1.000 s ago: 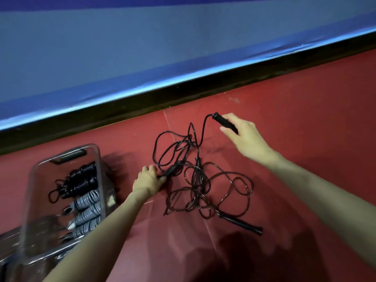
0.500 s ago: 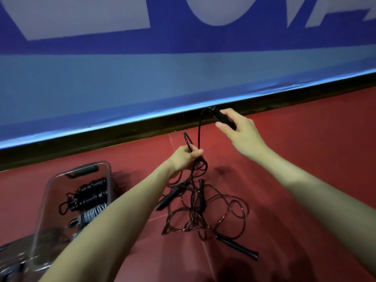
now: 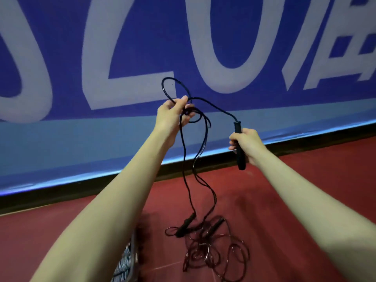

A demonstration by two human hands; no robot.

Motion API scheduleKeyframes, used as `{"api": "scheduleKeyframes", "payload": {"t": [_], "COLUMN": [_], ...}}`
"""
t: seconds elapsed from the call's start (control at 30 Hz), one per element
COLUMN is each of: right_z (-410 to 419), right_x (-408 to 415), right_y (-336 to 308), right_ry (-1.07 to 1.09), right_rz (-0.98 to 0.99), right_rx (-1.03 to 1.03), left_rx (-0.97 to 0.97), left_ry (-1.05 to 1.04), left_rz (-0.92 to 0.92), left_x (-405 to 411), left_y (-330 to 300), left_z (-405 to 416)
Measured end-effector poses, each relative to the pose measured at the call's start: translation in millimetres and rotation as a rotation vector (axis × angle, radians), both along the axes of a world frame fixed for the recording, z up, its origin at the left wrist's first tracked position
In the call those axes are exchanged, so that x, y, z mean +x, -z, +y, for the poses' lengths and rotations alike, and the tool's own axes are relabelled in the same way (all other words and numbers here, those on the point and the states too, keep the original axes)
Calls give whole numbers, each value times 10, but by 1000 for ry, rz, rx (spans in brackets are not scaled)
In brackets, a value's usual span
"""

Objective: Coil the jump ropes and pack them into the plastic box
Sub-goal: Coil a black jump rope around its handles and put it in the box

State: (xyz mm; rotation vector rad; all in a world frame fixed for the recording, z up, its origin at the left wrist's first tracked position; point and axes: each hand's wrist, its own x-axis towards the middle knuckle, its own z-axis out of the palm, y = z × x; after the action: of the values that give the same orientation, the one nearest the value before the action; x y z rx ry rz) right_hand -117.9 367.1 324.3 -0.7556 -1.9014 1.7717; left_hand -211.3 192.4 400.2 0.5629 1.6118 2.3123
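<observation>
Up high, left hand point(image 3: 173, 115) pinches rope point(image 3: 188, 159) loops. Right hand point(image 3: 247, 144) curls round a handle point(image 3: 239, 143); the rest lies tangled on the floor point(image 3: 284, 190)

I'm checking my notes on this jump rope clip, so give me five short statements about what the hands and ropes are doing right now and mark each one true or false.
1. The right hand grips a black handle. True.
2. The left hand is empty. False: it holds loops of the black rope up in front of the blue banner.
3. All of the rope is off the floor. False: a tangle with two more handles lies on the red floor.
4. The cord runs from the right hand's handle across to the left hand. True.
5. The plastic box is in full view. False: only an edge shows, at the bottom beside the left forearm.
</observation>
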Motion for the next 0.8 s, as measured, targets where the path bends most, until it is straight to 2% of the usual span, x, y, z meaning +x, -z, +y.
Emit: {"api": "scheduleKeyframes", "payload": {"t": [0.1,0.27,0.4,0.47,0.53,0.6,0.67,0.73,0.8], "right_z": [-92,-175,-150,-105,-25,17,3,-54,-113], "right_x": [-104,-70,14,81,164,205,189,120,4], "right_y": [-83,13,163,181,184,198,210,220,235], "right_ry": [-16,-157,-238,-300,-418,-573,-678,-706,-655], "right_rz": [23,-31,-103,-165,-269,-419,-552,-607,-576], "right_rx": [-1,-45,-18,62,251,414,482,528,606], "left_rx": [48,56,-64,-128,-150,-112,-36,49,74], "left_ry": [-40,-129,-133,-147,-147,-127,-91,-55,-46], "left_rz": [86,170,177,188,199,162,77,-4,-45], "left_x": [88,188,98,31,-35,-98,-127,-128,-104], "left_y": [-167,51,234,260,264,268,269,272,281], "left_z": [-151,-446,-579,-643,-713,-780,-803,-763,-697]}}
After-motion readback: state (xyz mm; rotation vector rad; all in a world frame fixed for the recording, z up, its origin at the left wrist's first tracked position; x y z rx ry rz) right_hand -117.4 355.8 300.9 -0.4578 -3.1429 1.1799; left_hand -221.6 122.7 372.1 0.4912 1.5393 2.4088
